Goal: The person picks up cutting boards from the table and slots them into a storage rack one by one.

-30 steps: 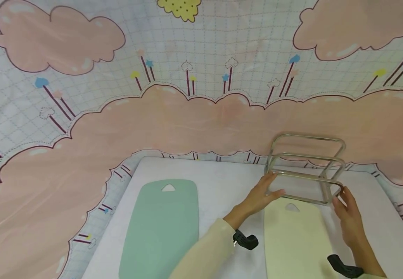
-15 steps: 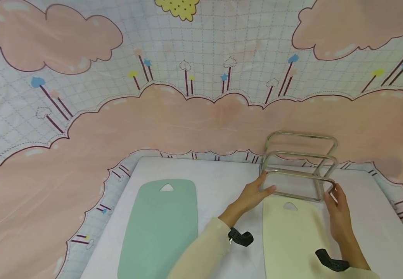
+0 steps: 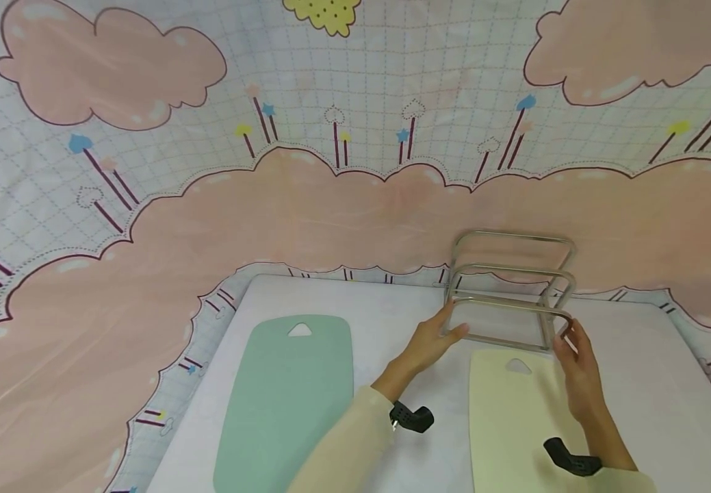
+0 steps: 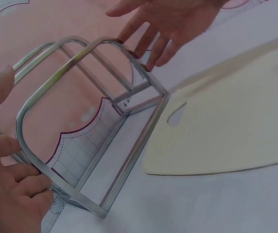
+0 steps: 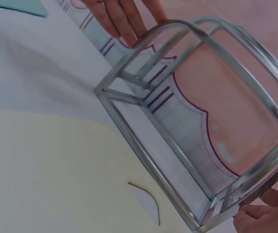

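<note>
A metal wire rack (image 3: 509, 305) with several upright loops stands near the far edge of the white table, behind a pale yellow cutting board (image 3: 509, 418). My left hand (image 3: 425, 346) holds the rack's left side, its fingers bent against the frame in the left wrist view. On the opposite side, my right hand (image 3: 582, 376) grips the front right corner; its curled fingers (image 5: 268, 216) show at the lower right of the right wrist view. Part of each hand is hidden behind the frame. Whether the rack's base touches the table, I cannot tell.
A green cutting board (image 3: 287, 404) with a triangular handle hole lies on the left of the white table (image 3: 386, 308). Behind the table hangs a cloth (image 3: 355, 212) with pink clouds. Black wrist cameras sit on both wrists.
Both hands have moved the rack leftward, so it now stands left of where it was relative to the yellow cutting board. Both cutting boards have stayed in place.
</note>
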Available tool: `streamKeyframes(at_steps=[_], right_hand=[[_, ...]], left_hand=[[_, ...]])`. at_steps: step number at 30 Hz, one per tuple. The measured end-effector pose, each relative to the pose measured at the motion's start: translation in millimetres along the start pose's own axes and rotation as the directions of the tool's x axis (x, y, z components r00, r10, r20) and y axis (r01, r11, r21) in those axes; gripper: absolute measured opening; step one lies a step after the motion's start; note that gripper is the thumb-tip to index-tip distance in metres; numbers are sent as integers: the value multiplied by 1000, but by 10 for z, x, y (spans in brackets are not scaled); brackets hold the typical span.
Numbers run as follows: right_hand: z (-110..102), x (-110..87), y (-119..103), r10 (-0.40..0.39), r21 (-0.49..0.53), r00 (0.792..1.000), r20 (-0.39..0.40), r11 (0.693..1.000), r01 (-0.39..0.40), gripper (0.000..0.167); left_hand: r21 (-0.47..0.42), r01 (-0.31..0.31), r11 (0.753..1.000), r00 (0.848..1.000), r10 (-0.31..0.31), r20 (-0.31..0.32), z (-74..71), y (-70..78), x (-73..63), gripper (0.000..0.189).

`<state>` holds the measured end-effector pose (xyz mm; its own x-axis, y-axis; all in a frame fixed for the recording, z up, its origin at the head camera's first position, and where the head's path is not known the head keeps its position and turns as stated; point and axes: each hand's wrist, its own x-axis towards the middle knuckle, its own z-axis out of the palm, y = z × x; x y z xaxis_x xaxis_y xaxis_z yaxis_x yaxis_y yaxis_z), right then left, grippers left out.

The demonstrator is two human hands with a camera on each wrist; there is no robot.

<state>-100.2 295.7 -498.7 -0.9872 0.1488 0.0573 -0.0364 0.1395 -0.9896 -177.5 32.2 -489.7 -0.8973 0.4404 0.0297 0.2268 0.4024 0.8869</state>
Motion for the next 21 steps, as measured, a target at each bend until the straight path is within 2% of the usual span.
streamKeyframes(at_steps=[5,12,21], right_hand=[[62,15,-3,-15,-14,1000,27,1000,16,65],[134,25,-31,-1,19,1000,29,1000,1,66],[243,30,-79,-18,2,999,45,1000,18,66]], left_hand=[[-48,15,999,999,-16,-29,-52,-37,-46,68],[-52,10,999,999,-12,-43,-100,-75,-80,67],[-77,8,997,996,-15,-89,-138,-135,-185,69]])
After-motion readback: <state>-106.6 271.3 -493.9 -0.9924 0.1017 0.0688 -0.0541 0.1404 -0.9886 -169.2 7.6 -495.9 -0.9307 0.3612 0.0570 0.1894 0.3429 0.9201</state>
